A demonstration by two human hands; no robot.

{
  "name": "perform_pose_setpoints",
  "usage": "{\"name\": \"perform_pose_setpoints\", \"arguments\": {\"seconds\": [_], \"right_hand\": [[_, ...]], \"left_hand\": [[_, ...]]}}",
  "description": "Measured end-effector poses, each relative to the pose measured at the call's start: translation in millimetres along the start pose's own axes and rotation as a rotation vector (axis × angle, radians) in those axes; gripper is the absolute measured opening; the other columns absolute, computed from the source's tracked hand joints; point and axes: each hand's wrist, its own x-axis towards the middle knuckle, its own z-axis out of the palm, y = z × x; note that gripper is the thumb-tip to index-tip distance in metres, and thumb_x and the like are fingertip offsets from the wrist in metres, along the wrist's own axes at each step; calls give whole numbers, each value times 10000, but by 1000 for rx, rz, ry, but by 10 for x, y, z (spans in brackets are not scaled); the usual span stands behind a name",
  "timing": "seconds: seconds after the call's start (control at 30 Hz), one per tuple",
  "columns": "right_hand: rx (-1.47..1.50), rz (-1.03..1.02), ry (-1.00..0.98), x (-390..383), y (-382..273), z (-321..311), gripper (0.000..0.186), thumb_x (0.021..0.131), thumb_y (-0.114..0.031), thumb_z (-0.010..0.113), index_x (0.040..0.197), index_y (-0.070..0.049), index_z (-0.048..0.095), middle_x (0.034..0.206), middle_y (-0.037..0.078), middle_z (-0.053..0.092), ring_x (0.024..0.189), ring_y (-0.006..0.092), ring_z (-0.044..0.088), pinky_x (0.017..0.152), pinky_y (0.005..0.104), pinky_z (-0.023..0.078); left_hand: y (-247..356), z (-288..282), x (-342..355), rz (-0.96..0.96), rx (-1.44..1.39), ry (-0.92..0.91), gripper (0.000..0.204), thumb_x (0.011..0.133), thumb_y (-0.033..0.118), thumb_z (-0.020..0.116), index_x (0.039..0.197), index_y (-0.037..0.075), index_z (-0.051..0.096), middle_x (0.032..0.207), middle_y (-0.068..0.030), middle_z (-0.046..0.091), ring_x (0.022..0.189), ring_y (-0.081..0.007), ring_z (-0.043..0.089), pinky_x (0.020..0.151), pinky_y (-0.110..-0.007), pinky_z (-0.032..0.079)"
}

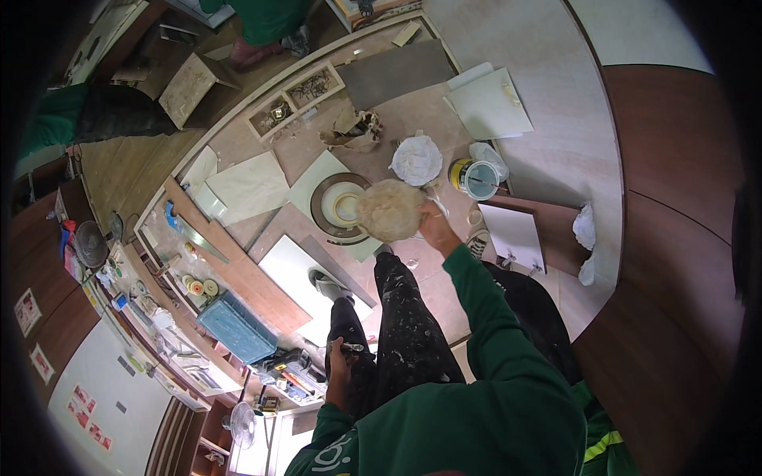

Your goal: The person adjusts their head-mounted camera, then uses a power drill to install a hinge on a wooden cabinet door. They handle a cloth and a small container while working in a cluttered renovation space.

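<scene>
My right hand (pixel 436 228) grips the edge of a round, fuzzy tan pad (pixel 390 210) that looks like a wool buffing pad. The pad is held above the work floor, just right of a brown ring-shaped disc (pixel 320 208) with a pale round centre. My left hand (pixel 340 366) is low by my left leg, its fingers closed round a small, pale or metallic thing (pixel 353 347) whose kind I cannot make out. Beyond the pad sits a round white cloth-like bundle (pixel 417 160). To its right stands an open paint bucket (pixel 480 181) with a thin stick or handle in it.
A crumpled brown paper bag (pixel 353 131) and a divided wooden tray (pixel 315 86) lie farther off. At left are a handsaw (pixel 198 238), a long board (pixel 238 258) and a blue bin (pixel 236 325). White sheets (pixel 492 103) lie at far right. Co-workers in green (pixel 270 20) occupy the upper left.
</scene>
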Motion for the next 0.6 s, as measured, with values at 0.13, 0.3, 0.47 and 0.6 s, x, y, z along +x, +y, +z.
{"name": "perform_pose_setpoints", "arguments": {"seconds": [0.13,0.3,0.47,0.6], "right_hand": [[-112,-143,318,146,-398,-459,442,832,-137,581,1268,-67,554,1274,108,597,1196,270,555,1018,419,428],[-1386,-322,734,370,-81,-1471,293,846,-149,613,1122,-55,633,1086,139,642,1008,285,615,857,384,485],[-1287,-310,-26,-97,538,-1373,226,878,-182,635,1040,-35,690,1072,151,659,951,329,631,854,418,499],[-1028,-126,-480,-902,944,-148,258,889,-161,611,1114,-45,663,996,63,651,931,178,637,766,321,521]], "left_hand": [[49,174,-208,49,26,39,338,889,463,638,744,186,507,568,52,368,450,-88,348,595,-317,468],[-50,12,-236,46,23,-47,305,889,450,636,804,197,490,636,41,406,489,-106,373,625,-325,472],[182,158,-543,193,81,-6,340,916,472,601,812,154,546,668,34,452,534,-105,461,557,-286,474],[368,155,-689,293,127,-3,330,938,462,565,887,136,579,704,30,490,572,-113,506,550,-273,479]]}}
